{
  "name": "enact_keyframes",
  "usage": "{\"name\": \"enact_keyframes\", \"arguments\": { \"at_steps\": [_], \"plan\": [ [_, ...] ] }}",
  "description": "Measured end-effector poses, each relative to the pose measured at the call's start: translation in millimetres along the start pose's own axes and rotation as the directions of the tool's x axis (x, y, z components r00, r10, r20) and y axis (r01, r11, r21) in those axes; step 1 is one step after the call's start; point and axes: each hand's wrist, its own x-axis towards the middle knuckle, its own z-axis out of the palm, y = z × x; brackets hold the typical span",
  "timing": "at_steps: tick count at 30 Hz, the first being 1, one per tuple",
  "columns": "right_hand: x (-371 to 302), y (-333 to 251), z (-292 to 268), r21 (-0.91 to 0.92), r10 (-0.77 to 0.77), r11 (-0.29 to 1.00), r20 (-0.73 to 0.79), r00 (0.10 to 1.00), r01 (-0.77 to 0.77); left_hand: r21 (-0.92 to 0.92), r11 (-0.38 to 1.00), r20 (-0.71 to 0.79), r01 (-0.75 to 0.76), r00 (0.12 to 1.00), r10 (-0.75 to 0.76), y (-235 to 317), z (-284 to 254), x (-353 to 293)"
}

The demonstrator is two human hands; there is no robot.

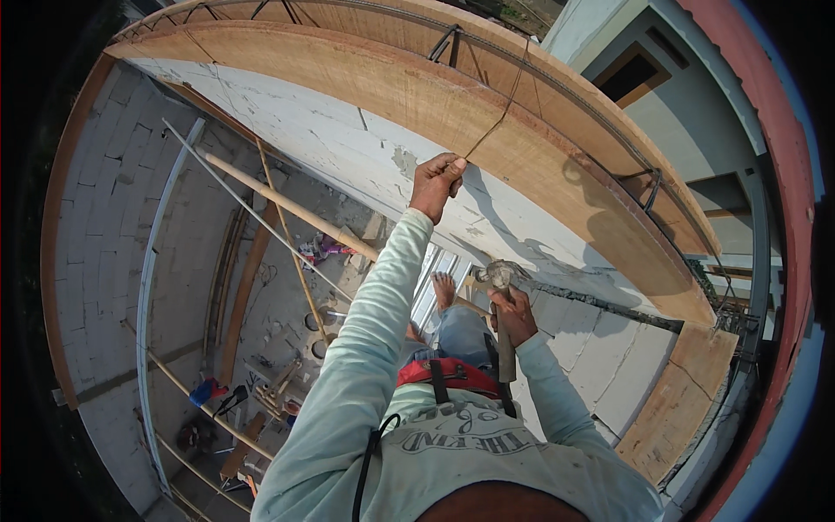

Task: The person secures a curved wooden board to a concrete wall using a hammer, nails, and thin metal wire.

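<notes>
Wire (488,134): thin, dark, slightly bent. Lower end pinched between the left hand's (437,185) thumb and finger, at the near board's lower edge. From there it slants up across the board's face and on over its top edge.

Board (348,80): long, light brown wood, stood on edge; shadow on its right part.

Hammer (499,276): worn metal head, grey-brown handle. Gripped near the head by the right hand (517,317), head uppermost, handle hanging down.
</notes>
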Motion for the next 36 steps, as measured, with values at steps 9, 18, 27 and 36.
{"name": "enact_keyframes", "arguments": {
  "at_steps": [9,18,27,36],
  "plan": [
    [33.9,-12.2,8.3,-0.174,-0.029,0.984,0.109,0.994,0.047,-0.113,0.994,-0.026,-0.008,1.0,0.005,-8.8,-7.4,1.3],
    [68.1,19.9,17.4,-0.439,0.056,0.894,0.303,0.951,0.087,-0.204,0.977,-0.057,-0.06,0.997,0.049,-41.9,-6.5,0.0],
    [119.1,72.7,87.4,-0.715,0.233,0.697,0.293,0.928,0.051,0.421,0.829,-0.149,-0.369,0.873,0.464,-70.7,-64.7,-33.1],
    [122.7,163.5,156.1,-0.911,0.39,0.412,0.192,0.901,0.015,-0.318,0.702,-0.811,-0.637,0.566,0.147,-97.2,-270.0,-305.7]
  ]
}}
